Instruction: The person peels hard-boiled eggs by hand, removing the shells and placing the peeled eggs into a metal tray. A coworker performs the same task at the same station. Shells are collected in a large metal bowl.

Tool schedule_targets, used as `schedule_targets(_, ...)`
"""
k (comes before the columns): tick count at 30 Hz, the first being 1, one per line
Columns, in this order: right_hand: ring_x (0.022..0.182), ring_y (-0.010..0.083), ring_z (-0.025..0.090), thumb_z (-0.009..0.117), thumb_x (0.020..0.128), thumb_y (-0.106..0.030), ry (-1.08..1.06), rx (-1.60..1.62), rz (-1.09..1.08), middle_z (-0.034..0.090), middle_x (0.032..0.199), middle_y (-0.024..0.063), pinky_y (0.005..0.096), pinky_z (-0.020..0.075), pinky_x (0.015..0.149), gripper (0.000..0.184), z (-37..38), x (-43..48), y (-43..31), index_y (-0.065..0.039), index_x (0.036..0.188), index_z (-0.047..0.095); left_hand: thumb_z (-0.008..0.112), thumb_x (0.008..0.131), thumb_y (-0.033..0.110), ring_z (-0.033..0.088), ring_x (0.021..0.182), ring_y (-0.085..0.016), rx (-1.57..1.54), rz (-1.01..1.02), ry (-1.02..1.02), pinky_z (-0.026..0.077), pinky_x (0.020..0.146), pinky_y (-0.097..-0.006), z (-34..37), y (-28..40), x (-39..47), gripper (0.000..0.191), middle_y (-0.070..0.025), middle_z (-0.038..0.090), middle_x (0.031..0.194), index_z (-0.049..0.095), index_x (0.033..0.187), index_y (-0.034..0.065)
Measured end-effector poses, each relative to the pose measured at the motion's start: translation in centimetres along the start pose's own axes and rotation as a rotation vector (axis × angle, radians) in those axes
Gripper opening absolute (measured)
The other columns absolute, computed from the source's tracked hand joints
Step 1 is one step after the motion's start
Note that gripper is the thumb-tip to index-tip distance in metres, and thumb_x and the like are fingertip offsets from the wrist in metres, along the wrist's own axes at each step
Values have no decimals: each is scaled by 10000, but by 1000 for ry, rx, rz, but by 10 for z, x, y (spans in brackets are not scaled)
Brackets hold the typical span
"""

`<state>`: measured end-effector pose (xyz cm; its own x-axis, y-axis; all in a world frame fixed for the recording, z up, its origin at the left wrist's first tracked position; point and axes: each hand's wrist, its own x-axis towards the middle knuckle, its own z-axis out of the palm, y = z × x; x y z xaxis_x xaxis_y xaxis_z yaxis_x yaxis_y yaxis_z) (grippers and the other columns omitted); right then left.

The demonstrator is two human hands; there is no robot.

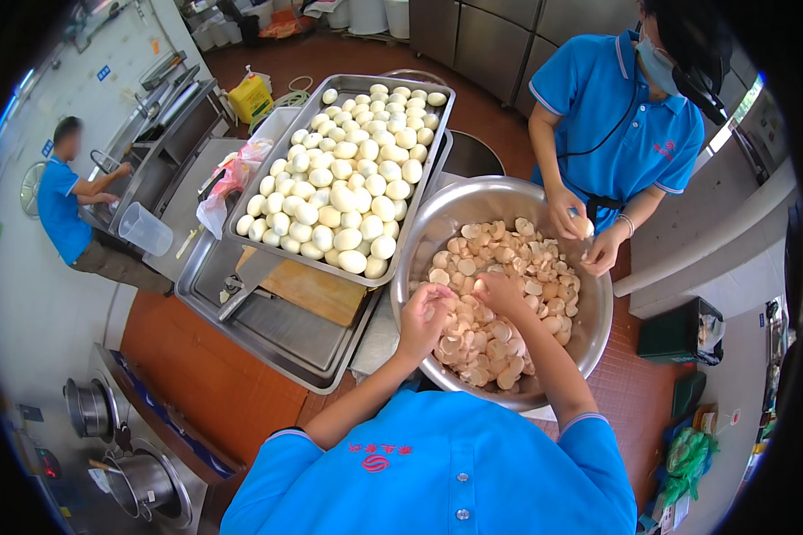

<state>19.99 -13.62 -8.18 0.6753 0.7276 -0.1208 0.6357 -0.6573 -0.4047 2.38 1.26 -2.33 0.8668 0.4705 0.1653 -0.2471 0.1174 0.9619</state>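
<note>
A large round steel bowl stands before me, heaped with broken brown eggshells. My left hand is over its left side, fingers curled; whether it holds anything is unclear against the shells. Over the middle of the heap, my right hand pinches a small pale object, an egg or a piece of shell. To the left of the bowl, a deep steel tray is piled with peeled boiled eggs. Across the bowl, a co-worker's hands hold a partly peeled egg over the rim.
Under the egg tray lies a larger steel tray with a wooden cutting board and a cleaver. Another person works at a steel sink at far left. Pots stand lower left; a green bin is on the right.
</note>
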Motion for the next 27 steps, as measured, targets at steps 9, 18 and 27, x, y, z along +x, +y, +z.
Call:
schedule_targets(9,797,222,633,750,849,-210,230,461,-47,650,949,135,339,515,707,272,-60,-46,-41,-18,990,618,526,936,-26,631,1022,-166,-15,11,-3,486,901,-286,-1,2,-2,137,-97,644,1056,574,1064,-16)
schedule_targets(18,897,228,648,766,847,-266,10,776,173,669,972,145,328,524,767,358,-35,-171,-93,-47,1095,629,537,917,-21,618,1004,-163,-71,-28,-16,478,914,-291,-2,4,-3,156,-91,631,1052,567,1070,-17)
schedule_targets(27,746,192,652,728,871,-242,74,778,256,678,841,143,330,522,665,274,-42,-160,-106,-25,1028,669,545,922,-27,619,982,-155,-62,-38,-21,483,892,-280,0,7,-3,150,-83,629,1032,573,1069,-13)
